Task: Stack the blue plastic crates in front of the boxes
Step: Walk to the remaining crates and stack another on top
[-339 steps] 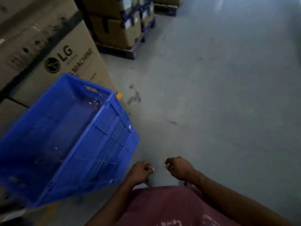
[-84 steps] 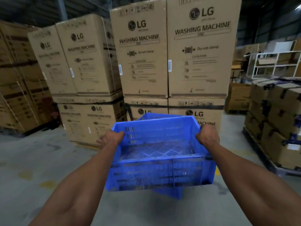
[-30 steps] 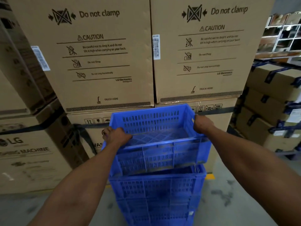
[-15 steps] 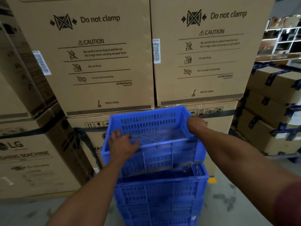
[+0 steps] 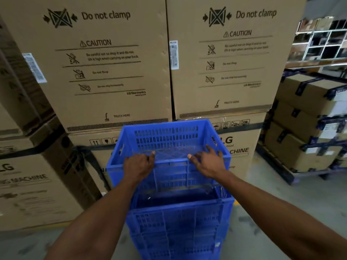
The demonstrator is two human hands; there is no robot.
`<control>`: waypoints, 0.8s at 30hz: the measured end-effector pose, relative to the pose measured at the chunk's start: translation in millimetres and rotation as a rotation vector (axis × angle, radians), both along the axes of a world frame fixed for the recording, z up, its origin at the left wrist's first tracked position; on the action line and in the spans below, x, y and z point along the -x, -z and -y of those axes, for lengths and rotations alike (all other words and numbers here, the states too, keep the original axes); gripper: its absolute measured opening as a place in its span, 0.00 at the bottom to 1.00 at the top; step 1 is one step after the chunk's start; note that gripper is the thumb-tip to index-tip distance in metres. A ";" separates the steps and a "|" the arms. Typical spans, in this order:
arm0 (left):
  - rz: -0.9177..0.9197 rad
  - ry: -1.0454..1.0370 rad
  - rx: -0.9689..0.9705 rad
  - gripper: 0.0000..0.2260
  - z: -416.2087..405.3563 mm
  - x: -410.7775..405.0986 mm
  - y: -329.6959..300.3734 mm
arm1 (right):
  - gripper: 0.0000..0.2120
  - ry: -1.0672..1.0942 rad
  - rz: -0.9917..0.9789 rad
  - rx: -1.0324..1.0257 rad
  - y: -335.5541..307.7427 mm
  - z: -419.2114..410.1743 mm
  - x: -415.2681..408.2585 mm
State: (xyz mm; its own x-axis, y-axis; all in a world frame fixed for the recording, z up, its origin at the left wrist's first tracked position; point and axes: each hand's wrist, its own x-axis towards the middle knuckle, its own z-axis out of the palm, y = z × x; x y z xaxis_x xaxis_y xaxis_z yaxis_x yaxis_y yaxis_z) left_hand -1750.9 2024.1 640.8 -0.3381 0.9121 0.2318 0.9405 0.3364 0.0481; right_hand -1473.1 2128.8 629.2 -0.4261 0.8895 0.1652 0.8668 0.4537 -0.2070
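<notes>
A stack of blue plastic crates stands on the floor against the cardboard washing machine boxes (image 5: 116, 76). The top blue crate (image 5: 167, 139) rests in the mouth of the lower crate (image 5: 180, 216) and sits a little toward the boxes, so a gap of the lower crate's inside shows at the near side. My left hand (image 5: 138, 165) is curled over the top crate's near rim, left of its middle. My right hand (image 5: 206, 162) lies on the same rim to the right, fingers spread and reaching into the crate.
Tall boxes are stacked two high straight ahead and to the left (image 5: 28, 184). At the right, a pallet (image 5: 293, 175) carries smaller strapped cartons (image 5: 308, 117), with a white rack (image 5: 323, 38) behind. Grey concrete floor (image 5: 281, 199) shows on both sides of the crates.
Both hands have left the top crate's side rims and come to its near rim. My right hand has let go and spread flat. The top crate has settled into the lower one.
</notes>
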 end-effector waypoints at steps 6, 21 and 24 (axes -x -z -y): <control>0.016 0.094 0.048 0.36 25.1 -43.8 11.9 | 0.41 -0.218 0.138 -0.097 8.4 -16.6 -41.2; -0.070 0.175 -0.030 0.35 43.4 -39.7 5.5 | 0.33 -0.254 0.192 -0.341 2.4 20.9 -59.2; -0.042 0.245 -0.009 0.31 40.2 -25.1 -2.8 | 0.33 -0.245 0.236 -0.336 -4.8 29.3 -49.1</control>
State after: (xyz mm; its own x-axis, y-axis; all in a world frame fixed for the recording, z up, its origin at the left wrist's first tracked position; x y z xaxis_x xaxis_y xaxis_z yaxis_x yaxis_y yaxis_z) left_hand -1725.8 1984.0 643.5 -0.0970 0.9636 0.2493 0.9952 0.0979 0.0089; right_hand -1424.0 2099.5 634.0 -0.6767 0.6723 0.3003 0.7320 0.6583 0.1756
